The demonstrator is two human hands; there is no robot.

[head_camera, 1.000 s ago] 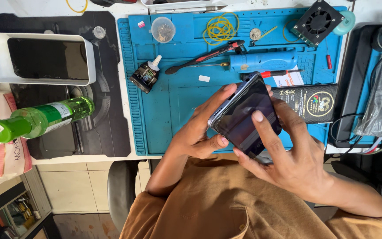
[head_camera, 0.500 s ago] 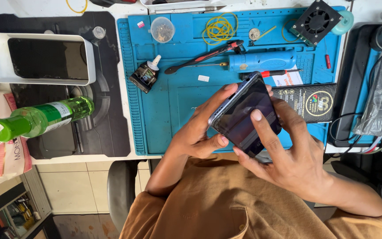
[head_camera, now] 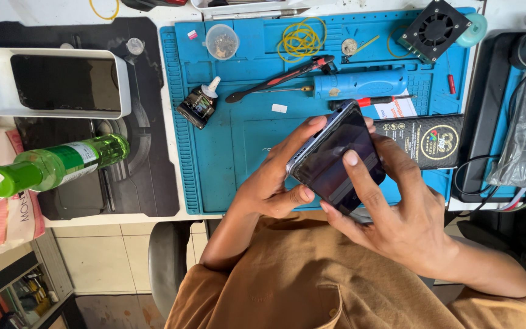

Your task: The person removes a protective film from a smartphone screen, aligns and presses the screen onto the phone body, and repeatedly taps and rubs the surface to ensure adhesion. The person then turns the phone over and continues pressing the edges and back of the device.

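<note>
Desk: white top under blue work mat [head_camera: 226, 158].
Phone [head_camera: 336, 158]: dark screen up, tilted, above mat's near edge.
Left hand [head_camera: 269, 183]: grip closed on phone's left edge.
Right hand [head_camera: 397, 213]: grip closed on phone, forefinger on glass.
Beyond: black box [head_camera: 427, 141], blue tool [head_camera: 360, 82], small black bottle [head_camera: 199, 105].
Far left: green bottle [head_camera: 50, 166] lying flat.

A smartphone [head_camera: 336, 159] sits at frame centre over the repair mat [head_camera: 238, 152], between both hands. The fan [head_camera: 436, 29] lies upper right, the bottle [head_camera: 56, 166] far left, the tray [head_camera: 50, 84] above it.
</note>
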